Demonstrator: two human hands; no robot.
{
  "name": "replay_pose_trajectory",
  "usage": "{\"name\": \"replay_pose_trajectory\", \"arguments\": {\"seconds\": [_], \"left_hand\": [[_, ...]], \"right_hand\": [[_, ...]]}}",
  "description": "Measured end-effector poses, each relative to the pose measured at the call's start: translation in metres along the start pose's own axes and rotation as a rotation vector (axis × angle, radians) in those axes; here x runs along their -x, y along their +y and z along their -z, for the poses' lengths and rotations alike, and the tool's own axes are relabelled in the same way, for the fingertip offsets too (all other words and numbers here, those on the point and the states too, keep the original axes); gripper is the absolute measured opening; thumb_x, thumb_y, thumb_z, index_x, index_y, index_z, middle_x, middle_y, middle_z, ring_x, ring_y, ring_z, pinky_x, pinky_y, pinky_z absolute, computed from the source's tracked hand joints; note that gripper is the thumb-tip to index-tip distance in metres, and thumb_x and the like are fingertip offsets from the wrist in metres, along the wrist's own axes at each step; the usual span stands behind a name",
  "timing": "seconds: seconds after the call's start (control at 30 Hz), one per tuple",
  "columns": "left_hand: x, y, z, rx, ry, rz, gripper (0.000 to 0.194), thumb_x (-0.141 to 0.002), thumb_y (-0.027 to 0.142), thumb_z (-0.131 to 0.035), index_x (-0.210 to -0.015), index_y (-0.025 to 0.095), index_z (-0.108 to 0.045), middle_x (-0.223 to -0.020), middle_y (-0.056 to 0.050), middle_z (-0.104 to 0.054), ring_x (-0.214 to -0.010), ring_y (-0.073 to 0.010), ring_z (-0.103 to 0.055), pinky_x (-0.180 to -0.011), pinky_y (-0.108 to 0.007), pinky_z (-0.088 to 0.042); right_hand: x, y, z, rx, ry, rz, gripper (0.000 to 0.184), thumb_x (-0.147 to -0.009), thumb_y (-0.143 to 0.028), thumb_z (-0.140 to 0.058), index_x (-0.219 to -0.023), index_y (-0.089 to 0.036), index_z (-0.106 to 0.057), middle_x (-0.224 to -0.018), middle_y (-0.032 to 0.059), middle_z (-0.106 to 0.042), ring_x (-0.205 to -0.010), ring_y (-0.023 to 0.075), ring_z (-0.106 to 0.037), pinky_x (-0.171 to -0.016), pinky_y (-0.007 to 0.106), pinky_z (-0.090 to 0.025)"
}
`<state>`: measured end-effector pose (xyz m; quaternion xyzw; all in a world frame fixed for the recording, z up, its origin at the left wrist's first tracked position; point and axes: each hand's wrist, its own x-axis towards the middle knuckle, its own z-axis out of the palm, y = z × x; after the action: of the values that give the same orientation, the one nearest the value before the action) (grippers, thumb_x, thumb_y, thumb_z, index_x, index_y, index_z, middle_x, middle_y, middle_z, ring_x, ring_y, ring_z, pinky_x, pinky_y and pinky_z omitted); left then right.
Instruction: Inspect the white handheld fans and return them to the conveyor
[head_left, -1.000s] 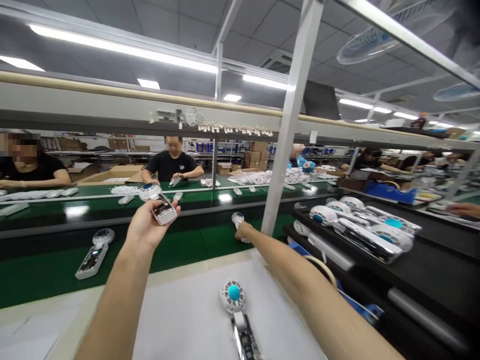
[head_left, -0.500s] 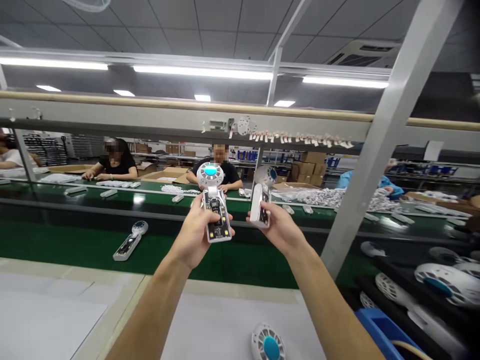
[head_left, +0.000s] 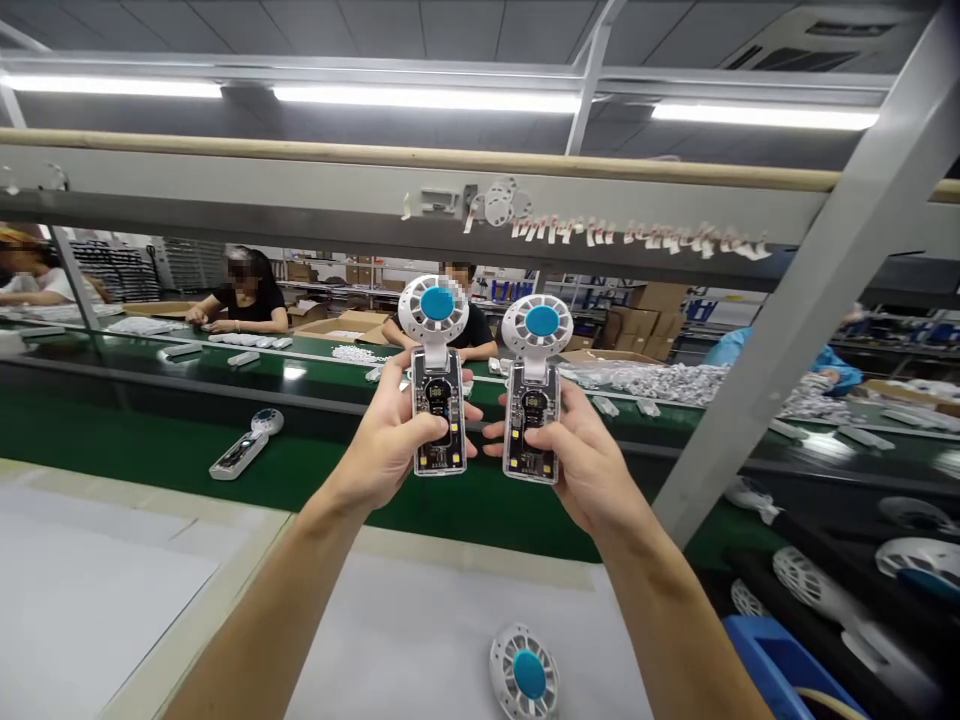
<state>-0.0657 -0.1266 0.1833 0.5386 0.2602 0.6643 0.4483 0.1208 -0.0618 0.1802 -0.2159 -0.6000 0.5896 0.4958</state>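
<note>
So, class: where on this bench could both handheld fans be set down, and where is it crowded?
Free: the white mat left of the lying fan, and the green belt left of the stray fan. Crowded: the dark tray of fans at right.

Handle of the near fan cut off by the bottom edge; co-workers' faces blurred.

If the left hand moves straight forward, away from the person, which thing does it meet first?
Probably the green conveyor belt or its dark far rail, since the left hand, gripping a handheld fan, hangs over the belt. Depth is hard to judge.
</note>
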Motion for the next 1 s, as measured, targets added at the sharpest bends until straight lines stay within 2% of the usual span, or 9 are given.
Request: {"name": "replay_pose_trajectory", "arguments": {"seconds": [0.1,0.2,0.37,0.6,0.8,0.9,1.0], "left_hand": [[0.0,0.001,0.001,-0.015,-0.032,-0.019,0.064,-0.076,0.011,-0.071,-0.128,0.024,-0.036,-0.126,-0.009,-0.065,-0.084,-0.0225,-0.075,-0.067,-0.034,-0.064],[0.001,0.001,0.001,-0.043,-0.034,-0.04,0.064,-0.076,0.01,-0.071,-0.128,0.025,-0.037,-0.128,-0.009,-0.064,-0.089,-0.0228,-0.074,-0.07,-0.036,-0.065],[0.002,0.001,-0.002,-0.094,-0.086,0.003,0.069,-0.08,0.013,-0.067,-0.138,0.022,-0.031,-0.096,-0.005,-0.073,-0.072,-0.0194,-0.073,-0.065,-0.029,-0.061],[0.002,0.002,-0.006,-0.069,-0.076,0.032,0.074,-0.077,0.015,-0.071,-0.139,0.02,-0.031,-0.091,-0.004,-0.072,-0.069,-0.0191,-0.072,-0.06,-0.027,-0.06],[0.001,0.001,-0.008,-0.013,-0.107,0.03,0.077,-0.076,0.016,-0.072,-0.14,0.018,-0.03,-0.089,-0.005,-0.073,-0.066,-0.0188,-0.071,-0.057,-0.027,-0.059],[0.002,0.0,-0.009,0.011,-0.112,0.028,0.073,-0.076,0.016,-0.072,-0.138,0.019,-0.034,-0.09,-0.005,-0.073,-0.067,-0.019,-0.071,-0.059,-0.028,-0.059],[0.003,0.0,-0.01,0.029,-0.081,0.028,0.073,-0.076,0.017,-0.074,-0.139,0.021,-0.036,-0.091,-0.005,-0.073,-0.068,-0.0194,-0.071,-0.063,-0.031,-0.06]], "right_hand": [[0.002,0.0,0.002,0.042,-0.029,0.056,0.069,-0.07,-0.021,-0.07,-0.132,-0.028,-0.04,-0.108,0.0025,-0.069,-0.089,0.0234,-0.073,-0.071,0.039,-0.066],[0.003,0.001,0.005,0.073,-0.062,0.14,0.066,-0.075,-0.018,-0.065,-0.135,-0.031,-0.041,-0.121,0.0032,-0.064,-0.088,0.0201,-0.071,-0.073,0.039,-0.067],[0.004,0.001,0.005,0.122,-0.091,0.213,0.068,-0.079,-0.013,-0.059,-0.14,-0.036,-0.042,-0.141,0.0029,-0.055,-0.087,0.0169,-0.07,-0.067,0.031,-0.066],[0.006,0.002,0.004,0.086,-0.1,0.237,0.065,-0.077,-0.01,-0.059,-0.136,-0.035,-0.045,-0.141,0.0017,-0.055,-0.085,0.0163,-0.07,-0.065,0.03,-0.065],[0.007,0.003,-0.001,0.027,-0.103,0.199,0.062,-0.075,-0.011,-0.06,-0.133,-0.032,-0.05,-0.13,0.0027,-0.062,-0.083,0.0171,-0.07,-0.062,0.03,-0.063],[0.008,0.003,-0.005,-0.009,-0.101,0.186,0.059,-0.075,-0.01,-0.059,-0.13,-0.032,-0.052,-0.119,0.0011,-0.067,-0.081,0.017,-0.069,-0.063,0.03,-0.063],[0.01,0.003,-0.008,-0.028,-0.09,0.156,0.06,-0.076,-0.012,-0.061,-0.131,-0.033,-0.052,-0.124,0.0015,-0.066,-0.087,0.0188,-0.07,-0.068,0.033,-0.065]]}}
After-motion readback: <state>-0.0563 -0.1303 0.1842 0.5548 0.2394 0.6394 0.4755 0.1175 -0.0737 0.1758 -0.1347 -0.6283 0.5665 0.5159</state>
